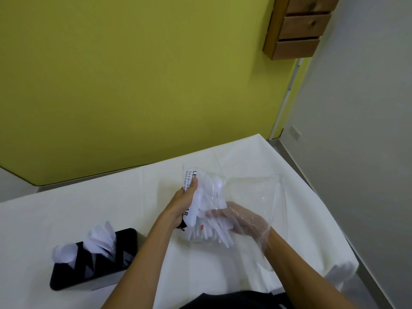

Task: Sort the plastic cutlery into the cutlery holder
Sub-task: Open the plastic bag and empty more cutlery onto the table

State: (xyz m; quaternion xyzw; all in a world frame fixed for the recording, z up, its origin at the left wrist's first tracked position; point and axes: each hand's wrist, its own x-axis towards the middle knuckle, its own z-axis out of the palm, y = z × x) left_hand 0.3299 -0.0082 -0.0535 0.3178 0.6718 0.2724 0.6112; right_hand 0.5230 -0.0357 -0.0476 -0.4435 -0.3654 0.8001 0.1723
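Observation:
A clear plastic bag (254,192) with a white printed label hangs above the middle of the white table. White plastic cutlery (211,230) fills its lower left part. My left hand (182,204) grips the bag from the left, thumb on the label. Inside the bag, my right hand (243,219) has its fingers closed around a bundle of cutlery handles. The black cutlery holder (89,279) stands at the lower left and has white spoons (98,241) in its slots.
The white-covered table (89,208) ends at a yellow-green wall behind and drops off along its right edge. A wooden drawer unit (298,30) hangs high on the wall. A clear plastic piece (341,275) lies at the right table edge.

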